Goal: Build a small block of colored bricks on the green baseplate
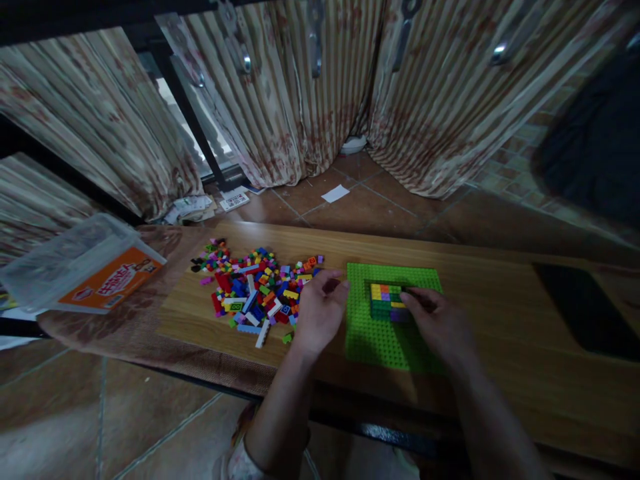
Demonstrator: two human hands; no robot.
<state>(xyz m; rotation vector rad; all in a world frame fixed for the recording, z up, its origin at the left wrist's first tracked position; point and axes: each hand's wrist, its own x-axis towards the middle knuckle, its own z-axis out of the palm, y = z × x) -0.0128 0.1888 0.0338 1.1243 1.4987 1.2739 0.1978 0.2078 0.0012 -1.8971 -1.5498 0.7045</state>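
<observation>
We saw long striped curtains with reddish floral patterns (280, 100) hanging behind a floor of brown square tiles (50, 407). Before us stretched the long, pale-brown wood-grain desk (505, 300). Beyond its left end stood a clear plastic box with an orange label (60, 260). A loose heap of multicoloured plastic bricks (260, 293) was spread over the left part of the desk, and to its right lay a bright green studded baseplate (380, 350). A flat black rectangular slab (590, 310) rested near the right end.

Our left hand (320, 313) was poised between heap and baseplate, its fingers loosely curled, thumb and forefinger slightly parted, with nothing visible in them. Our right hand (443, 327) was over the baseplate, its fingers drawn close together at the right end of the small multicoloured block of joined bricks (383, 303); we could not tell whether they gripped a brick. That block sat on the baseplate, around its middle, with yellow, orange, purple and green on top and dark green along the near side.
</observation>
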